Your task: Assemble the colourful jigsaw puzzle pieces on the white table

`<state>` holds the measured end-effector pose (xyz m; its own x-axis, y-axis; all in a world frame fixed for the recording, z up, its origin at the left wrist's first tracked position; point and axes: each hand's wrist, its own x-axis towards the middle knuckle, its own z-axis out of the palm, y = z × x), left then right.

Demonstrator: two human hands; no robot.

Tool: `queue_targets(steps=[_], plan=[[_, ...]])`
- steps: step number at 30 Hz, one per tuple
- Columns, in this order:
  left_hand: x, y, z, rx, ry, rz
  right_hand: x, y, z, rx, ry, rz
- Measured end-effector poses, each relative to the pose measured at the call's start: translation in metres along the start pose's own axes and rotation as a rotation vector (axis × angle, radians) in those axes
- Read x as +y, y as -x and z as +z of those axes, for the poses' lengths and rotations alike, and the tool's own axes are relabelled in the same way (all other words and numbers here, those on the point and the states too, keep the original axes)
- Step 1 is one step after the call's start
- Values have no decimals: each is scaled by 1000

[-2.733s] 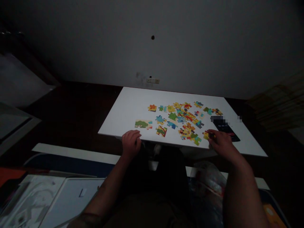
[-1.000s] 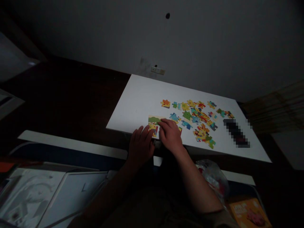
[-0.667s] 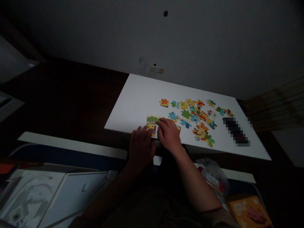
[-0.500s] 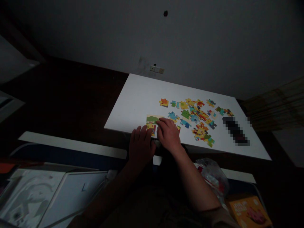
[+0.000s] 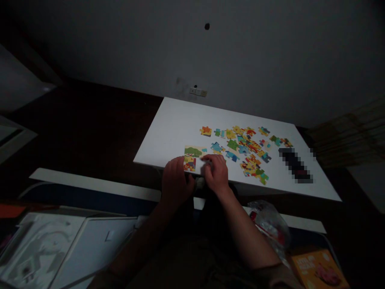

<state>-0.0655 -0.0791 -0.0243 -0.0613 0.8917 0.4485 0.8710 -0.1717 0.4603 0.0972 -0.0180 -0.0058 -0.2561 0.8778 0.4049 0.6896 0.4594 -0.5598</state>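
A small joined patch of jigsaw puzzle [image 5: 194, 151] lies at the front edge of the white table [image 5: 174, 124]; it shows a green tree above an orange and yellow figure. My left hand [image 5: 176, 180] rests at the patch's lower left corner, fingers close together and thumb apart, with nothing visible in it. On the patch's right side is my right hand [image 5: 217, 173], its index finger stretched toward the upper right part and the thumb held away. Part of the puzzle near the right hand is hidden beneath it. Loose puzzle pieces [image 5: 232, 144] are scattered to the right.
A pixelated dark object [image 5: 296, 165] lies at the table's right. Nearer me are an open white box [image 5: 90, 245] at left, a clear plastic bag [image 5: 267, 220] and an orange box [image 5: 320, 269] at right. A wall with sockets [image 5: 198, 92] stands behind the table.
My left hand has drawn its fingers in and slid slightly left and back from the patch. The right hand has shifted a little right and down, uncovering more of the patch.
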Motion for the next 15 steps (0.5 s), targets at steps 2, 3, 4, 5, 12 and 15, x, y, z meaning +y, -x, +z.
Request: queue_targets(steps=[2,3,4,5,12,15], plan=[[-3,-1,-1,22,-10,-22,-4,0,-2,-26,22,0],[-5,-1,-1,28,-16,-27,-6,0,-2,-45,44,-3],[-7,-3,-2,26,-21,-24,-9,0,-2,-65,70,-8],[-9,-4,-3,20,-24,-9,-12,0,-2,-81,97,-15],[-15,-21,-7,-199,-32,208,-21,1,6,-123,156,-51],[-14,-24,-7,-207,-42,202,-20,-2,10,-135,139,-32]])
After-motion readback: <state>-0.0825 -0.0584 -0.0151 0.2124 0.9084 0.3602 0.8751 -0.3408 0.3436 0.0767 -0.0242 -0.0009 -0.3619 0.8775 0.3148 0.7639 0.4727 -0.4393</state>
